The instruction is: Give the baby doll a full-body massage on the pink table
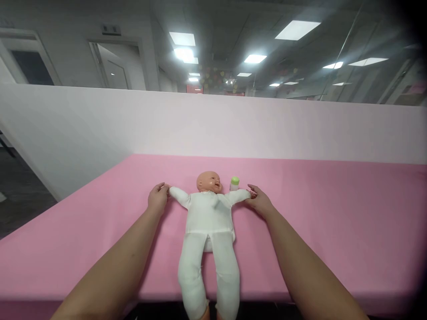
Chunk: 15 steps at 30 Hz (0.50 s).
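A baby doll [208, 215] in a white cloth body lies on its back, arms spread and head turned to the right. Its feet reach past the near edge of the pink padded surface [327, 213]. My left hand [158, 196] is closed on the doll's hand at the left. At the other side, my right hand [260, 201] has thumb and fingers around the doll's other hand, with the index finger held out a little. Just behind that outstretched doll arm stands a small bottle [235, 183] with a green cap, its lower part hidden by the sleeve.
A low white partition [233, 126] runs along the back and left of the pink surface. Beyond it are a doorway [118, 66], a glass wall and lit ceiling panels [298, 30]. Dark floor [20, 191] shows at the left.
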{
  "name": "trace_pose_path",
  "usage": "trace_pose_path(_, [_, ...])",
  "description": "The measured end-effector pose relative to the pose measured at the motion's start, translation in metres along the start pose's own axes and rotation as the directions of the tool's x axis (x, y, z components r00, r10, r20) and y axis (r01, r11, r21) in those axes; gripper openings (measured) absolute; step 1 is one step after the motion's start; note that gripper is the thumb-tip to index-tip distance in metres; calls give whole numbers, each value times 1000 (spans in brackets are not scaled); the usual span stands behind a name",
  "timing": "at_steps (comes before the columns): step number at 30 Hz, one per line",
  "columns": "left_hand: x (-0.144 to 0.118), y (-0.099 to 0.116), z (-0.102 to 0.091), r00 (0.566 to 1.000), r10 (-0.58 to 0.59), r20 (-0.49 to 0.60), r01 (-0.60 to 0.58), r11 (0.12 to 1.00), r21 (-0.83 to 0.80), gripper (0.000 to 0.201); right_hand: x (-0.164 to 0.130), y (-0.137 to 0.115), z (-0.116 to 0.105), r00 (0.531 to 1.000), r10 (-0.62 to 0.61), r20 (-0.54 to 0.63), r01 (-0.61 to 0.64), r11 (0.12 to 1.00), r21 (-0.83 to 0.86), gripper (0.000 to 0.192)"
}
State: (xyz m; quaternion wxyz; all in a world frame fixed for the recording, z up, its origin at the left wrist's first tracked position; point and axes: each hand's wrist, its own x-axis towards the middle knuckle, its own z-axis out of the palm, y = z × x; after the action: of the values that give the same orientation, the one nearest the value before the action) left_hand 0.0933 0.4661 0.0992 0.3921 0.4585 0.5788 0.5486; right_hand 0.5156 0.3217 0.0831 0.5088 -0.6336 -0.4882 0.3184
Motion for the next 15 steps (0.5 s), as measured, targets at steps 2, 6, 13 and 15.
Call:
trace_pose_path(2, [1, -2, -1, 999, 38, -25, -35, 995, 89, 45, -4, -5, 0, 998, 23, 57, -31, 991, 127, 108])
trace_pose_path(6, [-2, -1, 0, 998, 57, -23, -52, 982, 181, 38, -9, -12, 2, 996, 82, 43, -91, 963, 254, 131])
trace_pose_path(13, [-3, 0, -3, 997, 66, 41, -73, 979, 190, 23, -1, 2, -1, 999, 31, 38, -47, 838, 544, 85])
trace_pose_path(15, [-1, -1, -6, 997, 60, 46, -66, 986, 155, 26, 3, 7, -3, 997, -27, 67, -19, 793, 608, 56])
